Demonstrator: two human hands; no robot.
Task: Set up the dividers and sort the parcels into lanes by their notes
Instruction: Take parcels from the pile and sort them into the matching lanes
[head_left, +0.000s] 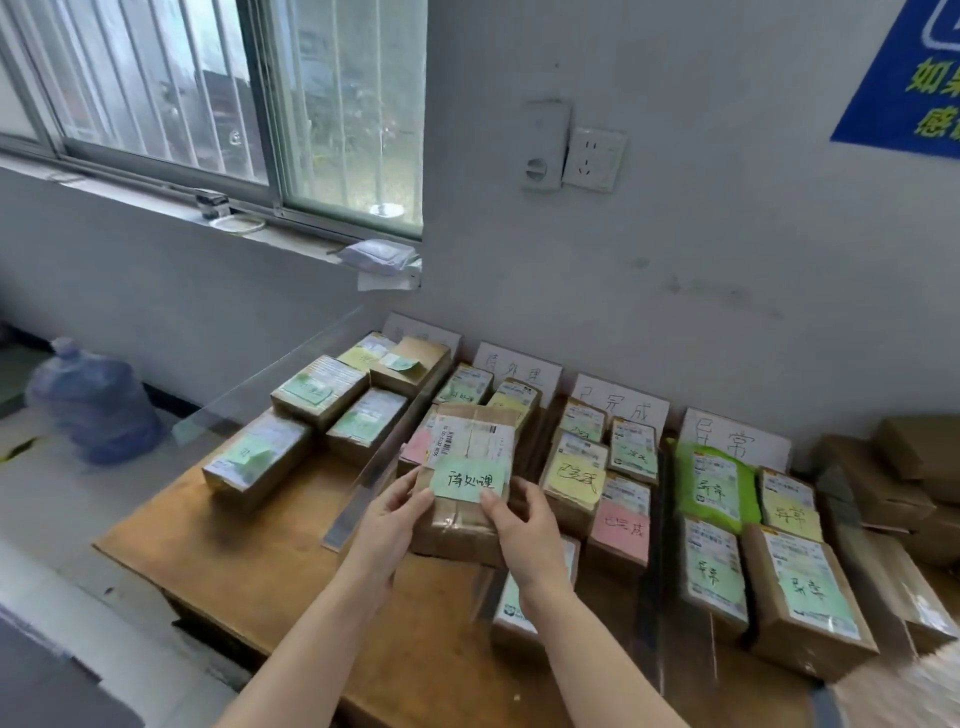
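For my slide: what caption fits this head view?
A parcel with a green note held by left hand and right hand.

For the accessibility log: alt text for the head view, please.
The left hand and right hand hold a taped cardboard parcel bearing a green note above a wooden table. Other parcels with coloured notes lie in lanes split by clear dividers, white sign cards against the wall.

Barred window (208, 93), wall socket (594, 158), blue poster (909, 78), perhaps 1 water jug (93, 400)
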